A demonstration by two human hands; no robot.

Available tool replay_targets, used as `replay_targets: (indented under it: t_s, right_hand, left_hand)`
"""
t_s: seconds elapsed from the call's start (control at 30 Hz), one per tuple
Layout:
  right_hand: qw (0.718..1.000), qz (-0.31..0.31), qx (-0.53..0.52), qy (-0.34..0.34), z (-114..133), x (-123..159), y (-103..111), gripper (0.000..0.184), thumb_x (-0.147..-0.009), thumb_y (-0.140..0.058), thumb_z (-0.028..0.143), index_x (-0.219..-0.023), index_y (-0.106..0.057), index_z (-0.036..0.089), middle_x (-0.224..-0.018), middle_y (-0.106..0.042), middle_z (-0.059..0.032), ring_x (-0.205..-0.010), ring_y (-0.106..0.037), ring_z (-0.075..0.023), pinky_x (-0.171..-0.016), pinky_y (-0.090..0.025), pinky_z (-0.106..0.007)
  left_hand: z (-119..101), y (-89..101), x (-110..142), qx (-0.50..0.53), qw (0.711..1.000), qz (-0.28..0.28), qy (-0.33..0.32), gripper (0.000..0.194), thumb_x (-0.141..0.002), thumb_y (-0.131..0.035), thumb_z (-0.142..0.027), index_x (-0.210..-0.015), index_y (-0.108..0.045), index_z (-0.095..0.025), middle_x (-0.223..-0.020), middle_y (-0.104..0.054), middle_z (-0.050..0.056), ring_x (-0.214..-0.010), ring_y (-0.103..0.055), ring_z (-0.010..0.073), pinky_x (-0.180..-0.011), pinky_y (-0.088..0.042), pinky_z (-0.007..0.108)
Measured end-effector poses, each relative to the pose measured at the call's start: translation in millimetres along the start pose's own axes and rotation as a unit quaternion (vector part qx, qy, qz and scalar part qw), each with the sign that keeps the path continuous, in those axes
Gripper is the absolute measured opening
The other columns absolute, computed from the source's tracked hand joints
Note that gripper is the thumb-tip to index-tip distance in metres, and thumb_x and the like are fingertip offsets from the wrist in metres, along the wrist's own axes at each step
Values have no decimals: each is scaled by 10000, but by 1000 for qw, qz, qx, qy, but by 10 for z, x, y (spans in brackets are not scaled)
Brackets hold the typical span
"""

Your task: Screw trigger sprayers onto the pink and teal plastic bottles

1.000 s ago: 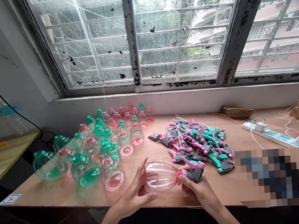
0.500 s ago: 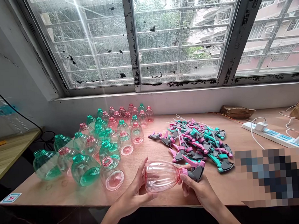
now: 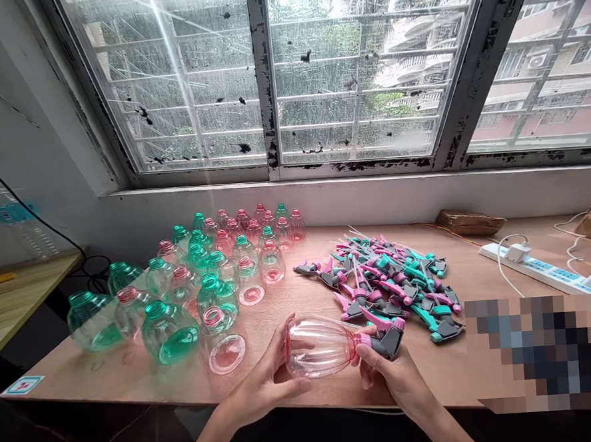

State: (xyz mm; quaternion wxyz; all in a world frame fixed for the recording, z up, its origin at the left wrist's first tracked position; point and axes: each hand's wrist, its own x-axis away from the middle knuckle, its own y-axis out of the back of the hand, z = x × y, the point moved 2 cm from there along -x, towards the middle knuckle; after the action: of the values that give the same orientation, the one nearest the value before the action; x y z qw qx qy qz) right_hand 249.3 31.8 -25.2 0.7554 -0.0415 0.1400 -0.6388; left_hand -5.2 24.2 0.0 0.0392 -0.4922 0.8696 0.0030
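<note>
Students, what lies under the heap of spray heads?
The wooden tabletop shows around the heap of spray heads; whatever lies beneath its middle is covered and cannot be seen.

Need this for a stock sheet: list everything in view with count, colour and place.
Held bottle: one, pink, sideways between hands
Held spray head: one, pink and grey, at its neck
Standing bottles: over twenty, pink and green, table's left
Spray heads: many, uncountable, pink, teal, grey, heaped centre-right
Power strip: one, white and blue, right
Plugs: two, white, on strip
Bundle: one, brown, by wall
Table: one, light brown, beneath
Window: one, grey-framed, behind
Blurred patch: contents unclear, front right
Left hand: one, bottle's base
Right hand: one, spray head
</note>
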Motion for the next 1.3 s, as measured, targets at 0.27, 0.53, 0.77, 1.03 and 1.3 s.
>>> replay_targets:
  t_s: [0.27, 0.53, 0.77, 1.03, 1.3]
  right_hand:
    - [1000, 6, -4, 3, -1, -8, -5, 302, -900, -781, 475, -899, -677, 191, -661, -708, -1, -471, -576, -123, -486, -456, -251]
    - [1000, 1, -6, 1, -18, -1, 10, 303, -897, -786, 469, -917, -677, 187, -679, -712, 1, -468, -575, -121, -488, -453, -252]
    - [1000, -4, 2, 1, -26, 1, 4, 328, -888, -791, 491, -903, -670, 186, -612, -688, 15, -467, -575, -120, -484, -453, -236]
    - [1000, 3, -2, 2, 27, 8, -18, 327, -877, -803, 491, -910, -685, 188, -613, -682, 14, -471, -566, -116, -492, -454, -238]
    - [1000, -3, 5, 7, 17, 3, -16, 342, -871, -801, 509, -901, -682, 190, -606, -681, 10, -469, -560, -124, -494, -453, -250]
  left_hand:
    - [36, 20, 17, 6, 1000, -1, -11, 1075, -895, -793, -328, -1644, -25, -405, -1752, -142, 54, -1581, -212, 346, -1279, -210, 521]
    - [56, 51, 12, -15, 1000, 7, -4, 990, -909, -775, -345, -1647, -116, -380, -1761, -104, 49, -1597, -132, 359, -1284, -182, 541]
    - [9, 7, 18, -15, 1000, 15, -8, 1108, -905, -793, -273, -1643, 25, -392, -1686, -310, 124, -1458, -442, 340, -1191, -359, 512]
    - [32, 16, 17, 7, 1000, 18, -6, 1011, -916, -777, -294, -1641, -83, -412, -1752, -135, 62, -1575, -223, 339, -1262, -236, 522]
    - [86, 43, 8, -26, 999, 2, -22, 1139, -873, -825, -305, -1636, 12, -423, -1676, -318, 121, -1459, -432, 342, -1204, -321, 543]
